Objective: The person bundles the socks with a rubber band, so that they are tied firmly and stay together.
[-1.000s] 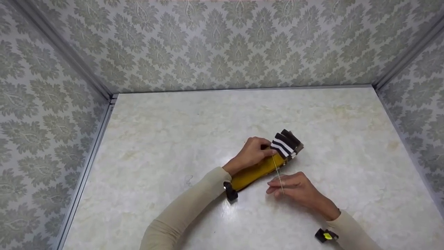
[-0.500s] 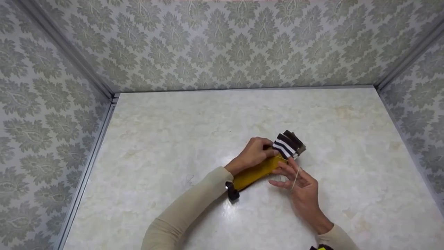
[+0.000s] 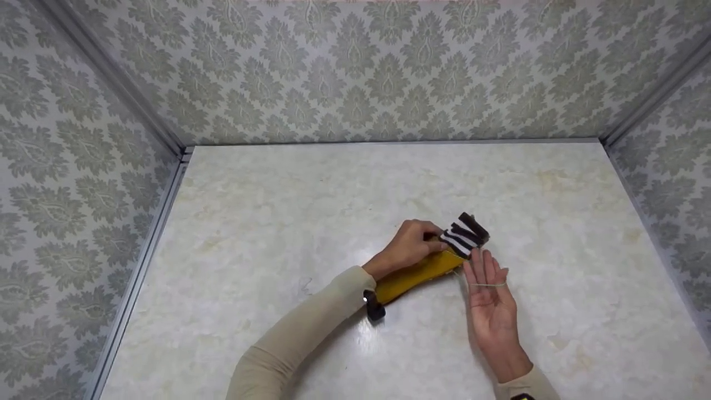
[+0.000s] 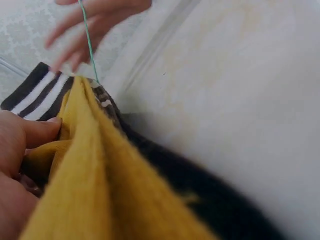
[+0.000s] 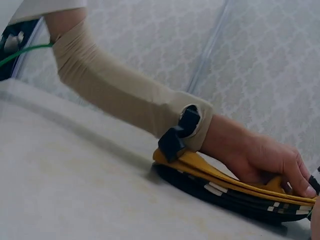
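A bundle of stacked socks (image 3: pixel 416 278) lies slantwise on the table, a mustard-yellow one on top and dark patterned ones under it. Its far end shows black-and-white striped cuffs (image 3: pixel 460 240) and brown ones. My left hand (image 3: pixel 410 244) pinches the bundle just below the cuffs, thumb on the yellow knit. Palm up beside the cuffs, my right hand (image 3: pixel 492 316) has its fingers extended. A thin green rubber band (image 3: pixel 489 285) crosses those fingers, and in the left wrist view the band (image 4: pixel 89 42) runs down to the socks. How it passes beneath them is hidden.
The pale marbled table (image 3: pixel 278 205) is bounded by patterned wall panels (image 3: pixel 355 72) at the back and sides. A dark wrist camera (image 3: pixel 375 308) on the left sleeve hangs close over the near end of the socks.
My right hand has moved from in front of the socks up to the cuffs and turned palm up, its fingers straightening with the band across them. My left hand keeps its hold.
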Demonstrator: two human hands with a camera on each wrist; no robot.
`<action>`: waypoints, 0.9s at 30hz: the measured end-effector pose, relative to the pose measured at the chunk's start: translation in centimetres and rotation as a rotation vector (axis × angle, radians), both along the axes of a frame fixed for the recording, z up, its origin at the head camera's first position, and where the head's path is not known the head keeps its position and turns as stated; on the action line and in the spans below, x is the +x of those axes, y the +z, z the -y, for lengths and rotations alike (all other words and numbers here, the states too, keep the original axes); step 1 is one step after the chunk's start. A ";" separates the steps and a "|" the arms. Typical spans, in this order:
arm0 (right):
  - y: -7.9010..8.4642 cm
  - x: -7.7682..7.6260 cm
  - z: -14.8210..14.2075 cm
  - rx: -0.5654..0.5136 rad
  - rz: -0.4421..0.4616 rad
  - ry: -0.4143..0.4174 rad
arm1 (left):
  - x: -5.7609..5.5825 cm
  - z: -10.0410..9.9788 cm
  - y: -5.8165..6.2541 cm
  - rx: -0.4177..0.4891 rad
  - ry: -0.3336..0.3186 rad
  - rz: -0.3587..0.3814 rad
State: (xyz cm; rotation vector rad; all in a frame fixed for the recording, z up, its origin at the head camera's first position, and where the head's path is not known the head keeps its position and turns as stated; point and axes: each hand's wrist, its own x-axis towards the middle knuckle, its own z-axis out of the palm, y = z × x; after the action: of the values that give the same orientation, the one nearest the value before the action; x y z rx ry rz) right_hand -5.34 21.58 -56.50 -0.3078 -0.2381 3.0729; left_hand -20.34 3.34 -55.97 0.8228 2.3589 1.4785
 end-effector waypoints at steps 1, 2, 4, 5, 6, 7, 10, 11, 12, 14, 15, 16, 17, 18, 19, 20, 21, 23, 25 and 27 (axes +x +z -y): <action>0.1 -0.1 -0.1 -0.019 0.053 -0.010 | 0.0 0.0 -0.1 0.005 -0.003 0.001; 0.2 -0.3 -0.3 -0.033 0.094 -0.012 | 0.1 0.0 -0.1 0.010 -0.007 0.002; 0.3 -0.5 -0.5 -0.016 0.151 -0.012 | 0.1 0.0 -0.2 0.017 -0.015 -0.001; 0.4 -0.7 -0.6 0.009 0.165 -0.008 | 0.1 0.0 -0.2 0.019 -0.015 -0.005; 0.4 -0.8 -0.8 0.049 0.166 -0.001 | 0.1 0.1 -0.2 0.019 -0.014 -0.008; 0.4 -0.9 -0.9 0.085 0.166 0.003 | 0.1 0.1 -0.2 0.020 -0.015 -0.012; 0.5 -1.3 -1.1 0.174 0.169 0.007 | 0.1 0.2 -0.2 0.033 -0.022 -0.025; 0.4 -1.4 -1.1 0.202 0.171 0.009 | 0.1 0.2 -0.2 0.039 -0.026 -0.029; 0.4 -1.5 -1.1 0.214 0.179 0.010 | 0.1 0.2 -0.2 0.048 -0.031 -0.031; 0.4 -1.5 -1.0 0.224 0.200 0.006 | 0.1 0.2 -0.3 0.057 -0.044 -0.033; 0.4 -1.5 -1.0 0.232 0.213 0.006 | 0.2 0.2 -0.3 0.062 -0.047 -0.028; 0.4 -1.5 -1.0 0.238 0.224 0.009 | 0.2 0.2 -0.4 0.066 -0.048 -0.022; 0.5 -1.5 -1.0 0.231 0.234 0.012 | 0.2 0.2 -0.4 0.067 -0.048 -0.017; 0.5 -1.5 -1.0 0.222 0.246 0.014 | 0.3 0.2 -0.4 0.071 -0.047 -0.005; 0.6 -1.5 -1.0 0.214 0.249 0.018 | 0.3 0.2 -0.4 0.077 -0.047 0.009; 0.6 -1.5 -1.0 0.209 0.246 0.024 | 0.3 0.2 -0.4 0.084 -0.049 0.022; 0.6 -1.6 -1.1 0.201 0.243 0.031 | 0.3 0.3 -0.4 0.092 -0.051 0.035; 0.6 -1.6 -1.1 0.193 0.233 0.046 | 0.4 0.3 -0.4 0.105 -0.066 0.058; 0.5 -1.7 -1.2 0.231 0.212 0.066 | 0.4 0.4 -0.4 0.112 -0.082 0.079; 0.4 -1.9 -1.4 0.276 0.196 0.088 | 0.4 0.4 -0.4 0.112 -0.097 0.094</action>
State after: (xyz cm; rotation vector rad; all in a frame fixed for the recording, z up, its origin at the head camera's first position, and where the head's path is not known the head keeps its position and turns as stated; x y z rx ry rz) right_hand -7.27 22.94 -56.11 -0.5972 -0.6930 3.0382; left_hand -19.99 2.96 -56.39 0.8609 2.1548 1.5845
